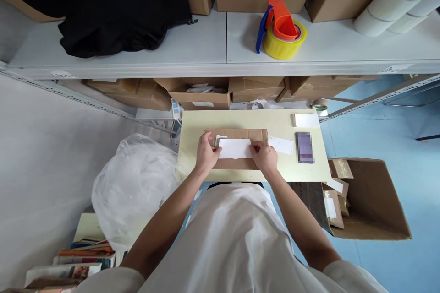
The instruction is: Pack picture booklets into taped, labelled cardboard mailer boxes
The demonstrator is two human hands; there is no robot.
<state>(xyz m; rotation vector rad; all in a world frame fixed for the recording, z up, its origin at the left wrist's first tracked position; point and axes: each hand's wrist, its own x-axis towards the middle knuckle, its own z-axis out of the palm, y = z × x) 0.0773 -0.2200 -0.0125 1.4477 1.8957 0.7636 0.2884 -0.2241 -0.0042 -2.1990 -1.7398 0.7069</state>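
Note:
A white label (235, 149) is stretched between both hands, over a flat brown cardboard package (237, 164) on the pale yellow table (192, 121). The thumb and fingers of my left hand (207, 152) pinch the label's left edge. At its right edge, my right hand (265, 155) pinches it the same way. Part of another white paper (220, 137) shows behind the label's upper left. Just right of the package lies a separate white slip (281, 145). Whether the label touches the cardboard, I cannot tell.
A phone-like purple item (305, 147) and a white paper stack (305, 120) lie at the table's right. An open carton (374, 201) with small parcels stands on the floor. Left is a bulky clear plastic bag (134, 187). A tape dispenser (282, 32) sits on the shelf (199, 50).

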